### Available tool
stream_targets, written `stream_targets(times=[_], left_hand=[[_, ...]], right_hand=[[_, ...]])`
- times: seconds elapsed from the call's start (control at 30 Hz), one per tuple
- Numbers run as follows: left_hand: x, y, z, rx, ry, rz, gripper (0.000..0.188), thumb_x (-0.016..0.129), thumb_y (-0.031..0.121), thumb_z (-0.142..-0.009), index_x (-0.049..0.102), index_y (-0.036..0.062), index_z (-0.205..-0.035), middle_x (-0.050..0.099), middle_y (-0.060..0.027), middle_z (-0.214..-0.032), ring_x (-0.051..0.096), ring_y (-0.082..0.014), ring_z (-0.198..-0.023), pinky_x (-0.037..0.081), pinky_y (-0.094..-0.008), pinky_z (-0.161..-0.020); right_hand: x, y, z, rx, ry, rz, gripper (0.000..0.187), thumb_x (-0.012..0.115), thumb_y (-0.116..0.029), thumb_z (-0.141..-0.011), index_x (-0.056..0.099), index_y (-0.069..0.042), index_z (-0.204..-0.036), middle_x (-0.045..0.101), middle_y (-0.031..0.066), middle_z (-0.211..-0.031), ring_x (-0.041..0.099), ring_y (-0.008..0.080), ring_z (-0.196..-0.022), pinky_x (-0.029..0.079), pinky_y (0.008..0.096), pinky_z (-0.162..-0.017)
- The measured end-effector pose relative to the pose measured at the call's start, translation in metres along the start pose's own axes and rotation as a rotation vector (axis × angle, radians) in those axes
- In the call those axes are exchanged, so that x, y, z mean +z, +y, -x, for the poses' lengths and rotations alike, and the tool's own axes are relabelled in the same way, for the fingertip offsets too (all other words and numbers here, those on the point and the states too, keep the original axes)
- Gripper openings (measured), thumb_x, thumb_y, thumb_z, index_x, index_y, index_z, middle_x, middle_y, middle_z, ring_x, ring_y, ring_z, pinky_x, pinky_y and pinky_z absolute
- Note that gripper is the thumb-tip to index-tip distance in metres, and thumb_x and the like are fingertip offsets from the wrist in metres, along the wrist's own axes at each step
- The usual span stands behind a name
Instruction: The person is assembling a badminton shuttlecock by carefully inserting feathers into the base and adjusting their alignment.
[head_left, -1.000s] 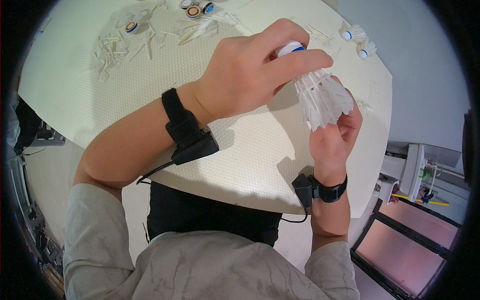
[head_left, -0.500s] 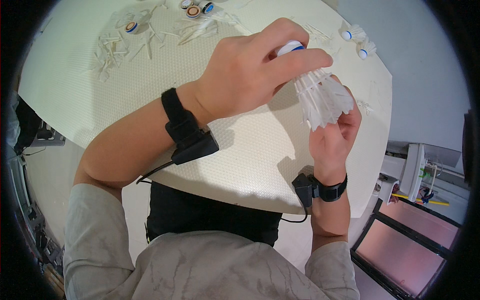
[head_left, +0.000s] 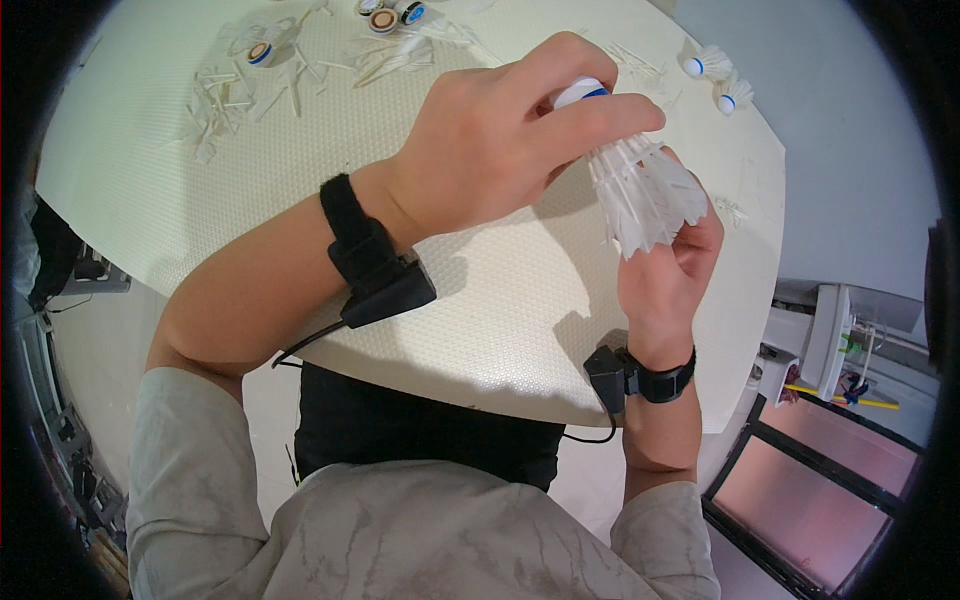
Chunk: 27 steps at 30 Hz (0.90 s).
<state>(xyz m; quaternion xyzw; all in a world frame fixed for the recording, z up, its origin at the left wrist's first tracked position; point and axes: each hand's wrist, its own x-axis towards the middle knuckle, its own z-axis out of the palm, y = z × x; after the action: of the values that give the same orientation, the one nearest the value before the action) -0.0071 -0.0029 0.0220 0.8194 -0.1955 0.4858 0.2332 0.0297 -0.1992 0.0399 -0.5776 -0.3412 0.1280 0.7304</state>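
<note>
Holding steady since a second ago: left hand (head_left: 500,150) pinches shuttlecock (head_left: 640,185) cork, right hand (head_left: 670,265) fingers grasp its feathers.

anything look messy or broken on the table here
Yes: loose white feather pieces lie scattered across the table's far left, with bare shuttlecock corks among them. The shuttlecock in both hands looks whole.

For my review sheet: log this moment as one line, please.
left hand: grips shuttlecock by cork | right hand: fingers at feather skirt | table: loose feathers, two spare shuttlecocks
</note>
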Motion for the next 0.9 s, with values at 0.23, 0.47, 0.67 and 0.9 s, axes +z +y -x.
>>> stream_targets(times=[0.23,0.47,0.67,0.9], left_hand=[[0.001,-0.001,0.002,-0.013,0.002,-0.019,0.047,0.075,-0.004,-0.076,0.070,0.0153,-0.118,0.060,-0.0066,-0.103,0.063,-0.0194,-0.077,0.052,-0.0269,-0.057],[0.003,-0.002,0.002,-0.069,0.015,0.027,0.050,0.073,-0.007,-0.075,0.069,0.0151,-0.119,0.061,-0.0073,-0.105,0.063,-0.0212,-0.077,0.052,-0.0281,-0.060],[0.009,-0.006,0.008,-0.144,0.013,0.081,0.058,0.070,-0.010,-0.073,0.064,0.0120,-0.127,0.063,-0.0076,-0.106,0.064,-0.0225,-0.078,0.053,-0.0279,-0.061],[0.001,-0.003,0.005,-0.116,-0.042,0.081,0.057,0.066,-0.003,-0.076,0.062,0.0129,-0.131,0.062,-0.0080,-0.104,0.063,-0.0213,-0.078,0.052,-0.0276,-0.061]], right_hand=[[-0.002,-0.001,0.001,-0.016,-0.036,-0.073,0.018,0.066,-0.002,-0.089,0.063,0.004,-0.105,0.058,0.0073,-0.109,0.057,0.0117,-0.092,0.047,0.0241,-0.080],[-0.006,-0.001,0.001,-0.043,-0.032,-0.006,0.014,0.069,-0.006,-0.091,0.064,0.000,-0.103,0.061,0.0078,-0.104,0.054,0.0104,-0.083,0.044,0.0216,-0.072],[-0.016,0.001,-0.010,-0.108,-0.152,-0.176,0.013,0.065,-0.012,-0.094,0.064,0.000,-0.099,0.061,0.0066,-0.097,0.047,0.0112,-0.071,0.036,0.0223,-0.063],[-0.007,-0.001,-0.012,0.111,0.153,-0.062,0.010,0.065,-0.008,-0.094,0.064,0.000,-0.100,0.059,0.0009,-0.090,0.044,0.0072,-0.068,0.031,0.0228,-0.059]])
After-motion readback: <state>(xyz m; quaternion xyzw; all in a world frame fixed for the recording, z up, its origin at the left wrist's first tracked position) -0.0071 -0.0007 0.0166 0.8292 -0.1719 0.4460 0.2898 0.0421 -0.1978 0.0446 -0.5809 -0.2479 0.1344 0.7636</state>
